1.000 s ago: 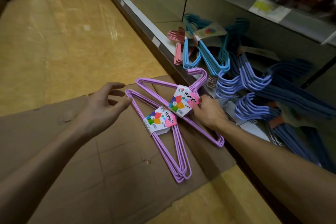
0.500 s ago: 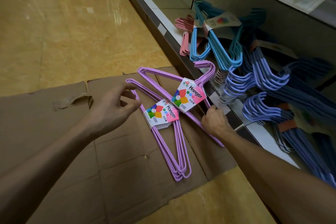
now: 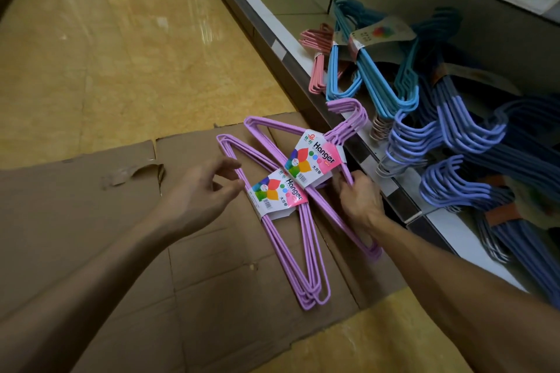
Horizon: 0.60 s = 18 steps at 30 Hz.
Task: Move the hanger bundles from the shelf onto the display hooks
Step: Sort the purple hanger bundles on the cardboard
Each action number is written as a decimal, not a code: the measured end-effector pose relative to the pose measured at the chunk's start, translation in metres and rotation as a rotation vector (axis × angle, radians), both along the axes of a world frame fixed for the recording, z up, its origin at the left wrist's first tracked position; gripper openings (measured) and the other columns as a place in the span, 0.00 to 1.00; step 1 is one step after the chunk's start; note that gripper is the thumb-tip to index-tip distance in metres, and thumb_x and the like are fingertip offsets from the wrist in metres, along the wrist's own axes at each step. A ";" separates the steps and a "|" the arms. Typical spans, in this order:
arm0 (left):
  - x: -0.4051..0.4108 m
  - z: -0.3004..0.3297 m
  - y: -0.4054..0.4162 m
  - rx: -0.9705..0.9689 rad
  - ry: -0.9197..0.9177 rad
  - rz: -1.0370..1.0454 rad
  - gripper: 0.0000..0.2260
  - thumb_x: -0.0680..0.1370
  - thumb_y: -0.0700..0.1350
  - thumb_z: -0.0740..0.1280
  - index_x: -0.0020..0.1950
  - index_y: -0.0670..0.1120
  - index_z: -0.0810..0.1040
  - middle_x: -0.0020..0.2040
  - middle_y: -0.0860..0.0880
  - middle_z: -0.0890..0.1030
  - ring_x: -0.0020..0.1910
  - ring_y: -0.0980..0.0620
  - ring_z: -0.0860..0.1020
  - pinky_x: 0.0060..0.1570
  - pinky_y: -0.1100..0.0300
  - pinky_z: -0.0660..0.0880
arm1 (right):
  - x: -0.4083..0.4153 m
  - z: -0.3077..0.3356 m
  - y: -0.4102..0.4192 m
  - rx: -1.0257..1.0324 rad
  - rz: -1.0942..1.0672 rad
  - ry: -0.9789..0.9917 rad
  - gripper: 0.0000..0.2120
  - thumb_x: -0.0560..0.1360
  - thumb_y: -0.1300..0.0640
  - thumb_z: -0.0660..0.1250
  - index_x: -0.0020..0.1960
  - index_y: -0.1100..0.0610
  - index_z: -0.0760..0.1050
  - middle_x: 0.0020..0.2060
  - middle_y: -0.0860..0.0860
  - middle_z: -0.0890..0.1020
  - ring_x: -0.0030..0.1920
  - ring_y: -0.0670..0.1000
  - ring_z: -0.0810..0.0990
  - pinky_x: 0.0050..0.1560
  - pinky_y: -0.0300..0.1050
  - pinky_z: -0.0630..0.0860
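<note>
Two lilac hanger bundles lie on flattened cardboard (image 3: 106, 236) on the floor, each wrapped in a "Hanger" label. The nearer bundle (image 3: 291, 251) lies flat and points toward me. The farther bundle (image 3: 272, 130) crosses over it, its hooks reaching the shelf edge. My right hand (image 3: 359, 200) grips the right arm of the farther bundle just below its label. My left hand (image 3: 203, 194) hovers with fingers apart beside the left corner of the nearer bundle, holding nothing. No display hooks are in view.
The low shelf (image 3: 288, 54) on the right holds light-blue hanger bundles (image 3: 381, 91), a pink bundle (image 3: 318, 70) and periwinkle bundles (image 3: 448, 136), some hooks hanging over its front edge. Yellow tiled floor (image 3: 121, 54) stretches to the left and beyond the cardboard.
My right hand slid down from the label of the farther lilac bundle and closed on its right arm. My left hand stayed open, drifting closer to the nearer bundle's corner.
</note>
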<state>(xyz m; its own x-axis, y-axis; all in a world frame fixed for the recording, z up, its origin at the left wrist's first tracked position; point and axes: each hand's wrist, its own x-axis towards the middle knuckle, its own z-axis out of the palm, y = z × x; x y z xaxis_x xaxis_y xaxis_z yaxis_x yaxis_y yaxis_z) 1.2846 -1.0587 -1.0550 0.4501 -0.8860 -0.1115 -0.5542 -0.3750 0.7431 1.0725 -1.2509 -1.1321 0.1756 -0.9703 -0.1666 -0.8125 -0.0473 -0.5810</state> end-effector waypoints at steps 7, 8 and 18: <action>0.002 0.020 0.022 -0.038 0.051 0.051 0.14 0.81 0.51 0.65 0.66 0.56 0.72 0.52 0.57 0.79 0.48 0.56 0.81 0.52 0.51 0.81 | 0.020 0.036 0.033 0.018 0.091 -0.112 0.09 0.75 0.49 0.69 0.53 0.53 0.77 0.45 0.54 0.83 0.46 0.58 0.81 0.48 0.51 0.78; 0.000 0.023 0.025 -0.074 0.080 0.066 0.13 0.81 0.50 0.66 0.65 0.56 0.72 0.52 0.56 0.80 0.46 0.56 0.81 0.52 0.52 0.81 | 0.025 0.042 0.041 0.029 0.095 -0.151 0.08 0.74 0.50 0.70 0.50 0.53 0.79 0.45 0.54 0.84 0.46 0.58 0.82 0.47 0.50 0.78; 0.018 0.055 0.043 -0.216 0.073 0.187 0.27 0.79 0.53 0.68 0.75 0.45 0.69 0.70 0.48 0.75 0.68 0.53 0.73 0.68 0.55 0.71 | 0.082 0.069 0.122 0.137 0.345 -0.323 0.09 0.71 0.52 0.75 0.44 0.51 0.75 0.36 0.43 0.80 0.38 0.47 0.79 0.32 0.38 0.69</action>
<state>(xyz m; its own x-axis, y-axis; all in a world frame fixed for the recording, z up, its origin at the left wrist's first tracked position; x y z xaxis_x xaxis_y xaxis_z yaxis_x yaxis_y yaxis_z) 1.3030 -1.0154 -0.9995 0.6051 -0.7955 0.0327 -0.4325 -0.2939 0.8524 1.1546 -1.1288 -1.0626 0.5467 -0.8193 -0.1727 -0.5405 -0.1878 -0.8201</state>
